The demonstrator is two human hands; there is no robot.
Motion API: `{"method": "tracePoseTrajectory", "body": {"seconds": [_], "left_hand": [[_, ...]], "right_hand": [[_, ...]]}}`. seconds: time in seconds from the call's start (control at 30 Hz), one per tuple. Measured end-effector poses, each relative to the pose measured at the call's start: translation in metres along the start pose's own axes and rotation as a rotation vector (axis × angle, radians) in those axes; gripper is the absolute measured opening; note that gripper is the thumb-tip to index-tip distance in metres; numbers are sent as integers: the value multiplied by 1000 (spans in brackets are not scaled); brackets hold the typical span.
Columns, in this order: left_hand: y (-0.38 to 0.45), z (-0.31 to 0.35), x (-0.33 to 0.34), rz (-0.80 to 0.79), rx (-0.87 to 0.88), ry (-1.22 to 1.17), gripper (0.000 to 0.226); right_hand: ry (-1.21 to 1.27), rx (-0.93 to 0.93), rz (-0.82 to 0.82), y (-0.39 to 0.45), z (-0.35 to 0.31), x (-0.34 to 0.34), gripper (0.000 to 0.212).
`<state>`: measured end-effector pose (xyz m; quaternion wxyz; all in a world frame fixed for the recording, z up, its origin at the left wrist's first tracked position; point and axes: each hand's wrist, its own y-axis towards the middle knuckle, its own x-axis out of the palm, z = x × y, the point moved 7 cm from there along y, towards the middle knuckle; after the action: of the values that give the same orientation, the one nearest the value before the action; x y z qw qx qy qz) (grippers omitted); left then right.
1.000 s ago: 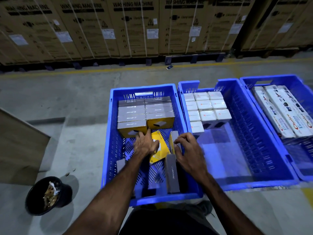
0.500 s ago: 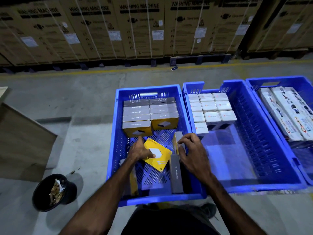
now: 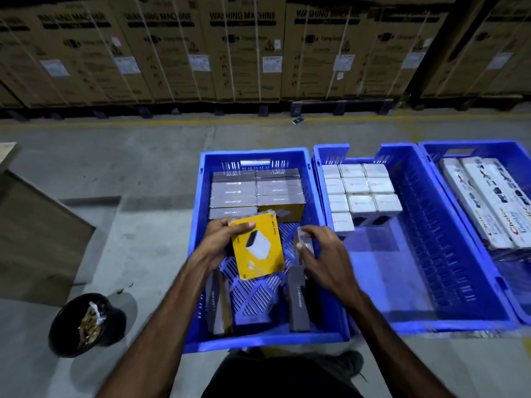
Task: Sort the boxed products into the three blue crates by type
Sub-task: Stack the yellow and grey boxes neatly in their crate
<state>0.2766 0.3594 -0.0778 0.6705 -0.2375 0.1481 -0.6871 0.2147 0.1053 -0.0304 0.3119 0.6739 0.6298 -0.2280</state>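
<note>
Three blue crates stand side by side on the floor. The left crate [image 3: 198,214] holds a stack of grey-and-yellow boxes [image 3: 255,193] at its far end and loose grey boxes [image 3: 298,305] near me. My left hand [image 3: 218,239] grips a yellow box [image 3: 258,248] lifted above the crate floor, its printed face up. My right hand [image 3: 324,257] pinches the top of another box [image 3: 304,245] standing on edge by the crate's right wall. The middle crate [image 3: 416,254] holds small white boxes [image 3: 359,191]. Long white boxes [image 3: 488,202] lie in the right crate [image 3: 511,156].
A black bin [image 3: 83,326] with scraps stands on the floor at the lower left. A brown board [image 3: 37,239] lies to the left. Large cardboard washing machine cartons [image 3: 244,53] on pallets line the far side behind a yellow floor line.
My left hand has lifted the yellow box off the crate floor and turned its face upward. My right hand stays on the upright box beside it.
</note>
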Motion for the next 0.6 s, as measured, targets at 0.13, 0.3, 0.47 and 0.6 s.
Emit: {"method": "tracePoseTrajectory", "body": {"seconds": [0.13,0.3,0.47,0.6], "left_hand": [[-15,17,17,-155,-25,-42,23],[-24,20,40,-253,17,-29,51],[-22,19,30,-229,144,17,62],[-26,28,16,-106,272,203,55]], "right_hand": [[198,82,-227,17,-13,6,63],[540,145,-340,28,-30,18,50],[799,275,-187,23,-13,16,31],[871,299,-184,18,5,16,42]]}}
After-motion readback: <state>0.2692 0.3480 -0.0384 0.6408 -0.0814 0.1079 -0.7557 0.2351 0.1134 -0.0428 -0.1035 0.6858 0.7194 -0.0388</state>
